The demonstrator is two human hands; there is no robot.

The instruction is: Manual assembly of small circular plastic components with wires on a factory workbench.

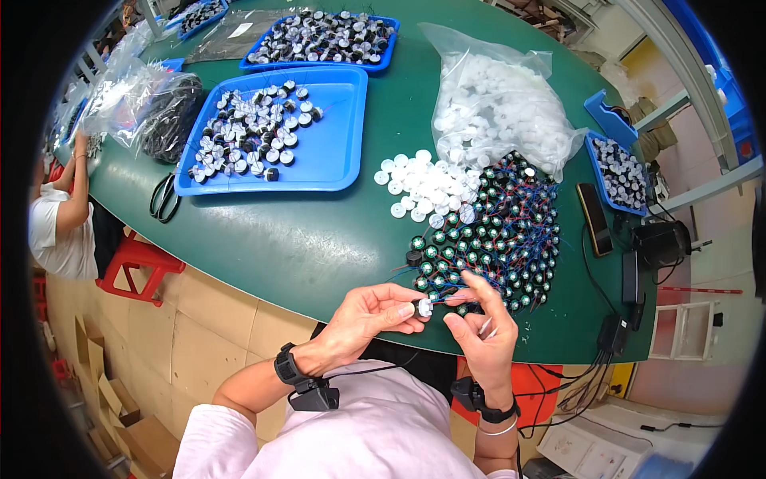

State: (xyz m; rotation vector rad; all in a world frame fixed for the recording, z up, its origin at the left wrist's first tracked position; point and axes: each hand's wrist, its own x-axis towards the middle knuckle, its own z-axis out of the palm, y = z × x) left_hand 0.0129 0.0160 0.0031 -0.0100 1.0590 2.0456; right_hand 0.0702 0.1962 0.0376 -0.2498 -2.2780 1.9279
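Between the thumb and fingers of my left hand [365, 321] is a small round black component with a white cap [424, 308], held just over the table's near edge. Thin red and blue wires run from it toward my right hand [488, 327], whose index finger is raised and whose other fingers curl. A small white piece [486, 326] shows among those curled fingers; its kind is unclear. Just beyond my hands lies a pile of black round components with green faces [495, 239] and wires. Loose white discs [427, 185] are heaped against that pile's far left side.
A clear bag of white discs [499, 104] stands behind the piles. Blue trays [345, 164] [389, 49] [600, 172] hold capped components. Black scissors [164, 198] and a phone [594, 217] lie on the green table [295, 251]. Cables [586, 375] hang at right. Another person [68, 211] sits far left.
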